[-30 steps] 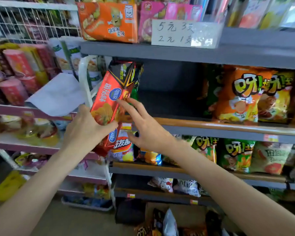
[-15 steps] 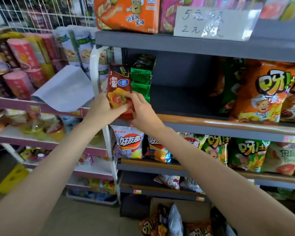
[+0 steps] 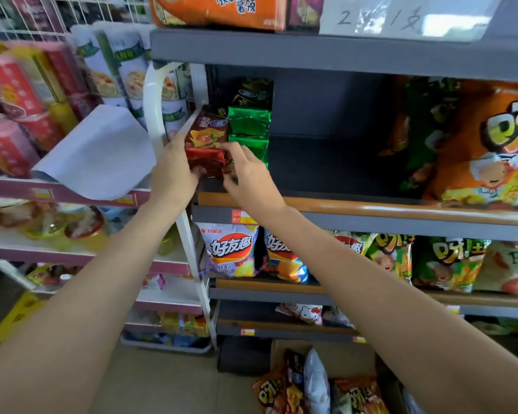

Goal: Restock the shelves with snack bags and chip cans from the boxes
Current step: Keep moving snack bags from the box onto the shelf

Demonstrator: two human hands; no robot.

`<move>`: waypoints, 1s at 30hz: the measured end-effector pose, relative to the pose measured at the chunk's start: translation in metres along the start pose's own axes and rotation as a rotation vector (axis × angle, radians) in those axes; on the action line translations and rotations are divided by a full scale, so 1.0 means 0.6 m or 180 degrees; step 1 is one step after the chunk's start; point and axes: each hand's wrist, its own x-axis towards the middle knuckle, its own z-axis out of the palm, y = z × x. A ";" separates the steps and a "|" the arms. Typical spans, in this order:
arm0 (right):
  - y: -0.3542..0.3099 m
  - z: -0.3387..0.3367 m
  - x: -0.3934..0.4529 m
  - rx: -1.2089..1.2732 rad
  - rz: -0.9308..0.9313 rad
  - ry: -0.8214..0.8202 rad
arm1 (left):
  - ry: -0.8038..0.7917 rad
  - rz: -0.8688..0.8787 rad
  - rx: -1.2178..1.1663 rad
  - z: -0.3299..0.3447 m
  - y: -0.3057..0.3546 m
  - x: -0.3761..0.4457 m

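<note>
- Gripping the red snack bag (image 3: 207, 144) by its lower left edge, the left hand (image 3: 174, 171) has its fingers curled around the crimped bottom seam
- The right hand (image 3: 247, 174) is at the bag's lower right corner, fingers loosely spread and bent, fingertips touching the seam; whether it truly pinches the bag cannot be told
- The red snack bag stands at the far left end of the dark middle shelf (image 3: 335, 165), tilted back, its bottom near the shelf's wooden front rail (image 3: 371, 209)
- Just beside it on the right stand green snack bags (image 3: 249, 122), touching or nearly touching the red one
- The middle of that shelf is bare dark board; at its right end stands a large orange snack bag (image 3: 488, 150) with a cartoon chef, and darker green bags behind it
- On the shelf below, a white and purple chip bag (image 3: 231, 252) stands upright with more bags in a row to its right
- At the bottom of the view, an open cardboard box (image 3: 341, 357) on the floor holds more snack bags (image 3: 314, 383)
- To the left, a white rack (image 3: 154, 109) carries chip cans (image 3: 9, 91) lying stacked, red, yellow and white-green ones, blurred
- A sheet of white paper (image 3: 99, 150) hangs over the front edge of that rack's shelf
- Above, a handwritten price sign (image 3: 401, 16) stands on the top shelf next to an orange box (image 3: 219, 10)
</note>
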 end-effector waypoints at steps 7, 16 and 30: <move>0.023 -0.002 -0.007 -0.0490 -0.0251 -0.0045 | 0.0149 0.0069 0.0391 0.047 -0.016 0.019; 0.116 -0.113 -0.130 -0.0634 -0.0199 0.0030 | 0.0932 0.1147 0.0020 0.099 0.055 -0.124; 0.543 -0.335 -0.725 -0.0710 0.2460 -0.2414 | -0.2874 0.1507 0.0706 0.500 0.284 -0.543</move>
